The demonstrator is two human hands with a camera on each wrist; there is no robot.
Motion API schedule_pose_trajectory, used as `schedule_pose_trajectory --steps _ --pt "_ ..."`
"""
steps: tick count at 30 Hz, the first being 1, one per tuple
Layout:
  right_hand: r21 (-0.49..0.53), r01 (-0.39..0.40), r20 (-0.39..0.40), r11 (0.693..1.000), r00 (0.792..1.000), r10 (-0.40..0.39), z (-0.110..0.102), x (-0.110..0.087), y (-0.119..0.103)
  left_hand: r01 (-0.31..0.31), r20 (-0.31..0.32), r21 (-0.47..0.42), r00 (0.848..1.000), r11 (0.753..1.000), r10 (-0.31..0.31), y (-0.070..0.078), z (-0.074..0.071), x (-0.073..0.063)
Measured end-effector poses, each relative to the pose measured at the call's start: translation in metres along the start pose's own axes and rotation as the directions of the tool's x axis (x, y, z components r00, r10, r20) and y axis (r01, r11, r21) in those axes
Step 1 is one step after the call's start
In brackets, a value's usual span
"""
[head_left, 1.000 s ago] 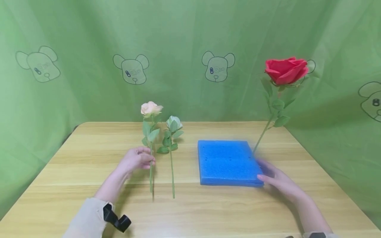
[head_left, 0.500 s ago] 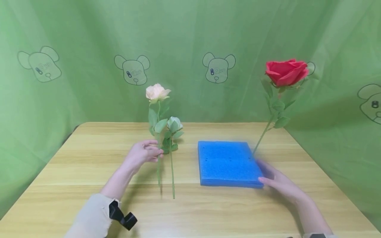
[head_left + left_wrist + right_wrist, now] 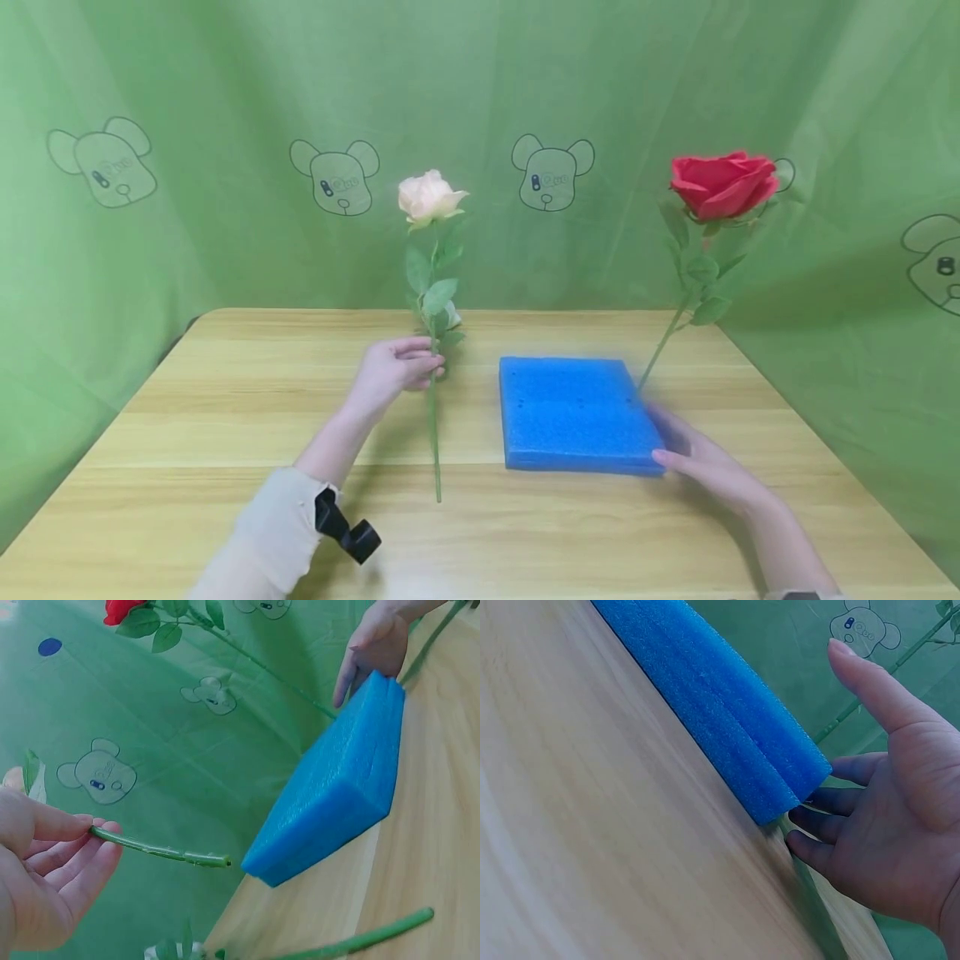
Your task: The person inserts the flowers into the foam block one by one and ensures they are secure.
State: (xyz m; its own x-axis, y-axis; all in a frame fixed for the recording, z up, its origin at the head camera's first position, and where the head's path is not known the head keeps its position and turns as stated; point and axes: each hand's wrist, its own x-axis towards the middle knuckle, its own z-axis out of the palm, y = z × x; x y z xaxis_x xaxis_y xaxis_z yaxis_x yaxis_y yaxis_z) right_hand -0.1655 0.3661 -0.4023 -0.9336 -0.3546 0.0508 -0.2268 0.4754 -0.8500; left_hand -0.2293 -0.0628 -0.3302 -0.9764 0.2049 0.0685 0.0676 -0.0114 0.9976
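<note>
In the head view, the left hand [image 3: 397, 368] pinches the green stem of a pale pink rose [image 3: 430, 200] just below its leaves, keeping bloom and foliage clear of the fingers. Held almost upright, the rose covers most of a white rose [image 3: 453, 315] behind it, of which only a bit of petal and leaf shows. The right hand [image 3: 701, 457] rests at the near right corner of a blue foam block [image 3: 577, 425], presumably to keep that light slab from sliding on the wooden table [image 3: 225, 383]. A few small holes [image 3: 581, 404] dot its top. A red rose [image 3: 723, 187] leans outward above the block's right edge; it seems planted in the foam, though the blurred base leaves that uncertain.

In the left wrist view, thumb and fingertips close on the pink rose's stem, leaving the cut end [image 3: 228, 861] free and facing the block without touching it. The white rose's stem lies beneath, on the table.

In the right wrist view, the fingers are relaxed and only slightly bent against the block's end, with the thumb raised away: bracing, it appears, rather than gripping. The red rose's stem passes behind them.
</note>
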Motion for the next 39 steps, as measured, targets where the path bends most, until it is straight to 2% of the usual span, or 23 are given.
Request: schedule_pose_trajectory --steps 11,16,20,24,31,39 --pt "0.009 0.021 -0.013 1.0 1.0 -0.021 0.001 -0.001 0.0 -0.002 -0.03 -0.001 1.0 1.0 0.002 0.007 0.029 0.013" --pt "0.0 0.022 -0.015 1.0 1.0 -0.022 0.0 -0.001 0.001 -0.02 -0.04 0.084 0.999 0.996 0.024 0.009 0.04 0.02" --pt "-0.004 0.024 -0.013 1.0 1.0 -0.024 0.0 -0.001 0.001 -0.071 -0.011 0.118 0.997 0.99 0.073 0.01 0.049 0.029" --pt "-0.023 0.032 -0.011 0.999 0.999 -0.032 0.0 -0.002 0.001 -0.112 0.007 0.107 0.994 0.988 0.112 0.012 0.06 0.034" --pt "-0.04 0.029 -0.014 0.999 0.999 -0.03 -0.001 -0.002 0.0 -0.137 0.03 0.045 0.99 0.99 0.136 0.02 0.085 0.04" --pt "-0.004 0.018 -0.015 1.0 1.0 -0.018 0.0 -0.001 0.0 -0.18 0.059 0.046 0.982 0.983 0.177 0.019 0.116 0.048"
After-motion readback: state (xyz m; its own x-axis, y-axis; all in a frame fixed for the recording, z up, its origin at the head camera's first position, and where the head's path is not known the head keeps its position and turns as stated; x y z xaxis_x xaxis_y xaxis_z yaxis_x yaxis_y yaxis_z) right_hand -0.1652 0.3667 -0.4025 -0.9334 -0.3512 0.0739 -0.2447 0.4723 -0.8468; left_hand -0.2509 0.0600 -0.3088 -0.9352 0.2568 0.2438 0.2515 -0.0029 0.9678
